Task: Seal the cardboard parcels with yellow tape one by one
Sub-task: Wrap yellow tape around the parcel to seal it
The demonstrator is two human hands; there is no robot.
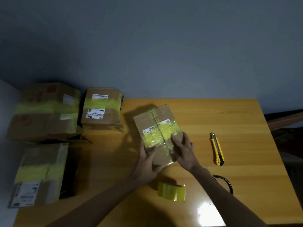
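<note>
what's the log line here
parcel: taped, mid-table | left hand: steadying its side | right hand: pressing its top | tape roll: near side, untouched | utility knife: lying right

parcel [157, 133] mid-table [237, 177] | knife [217, 149] right | tape roll [171, 191] in front
</note>
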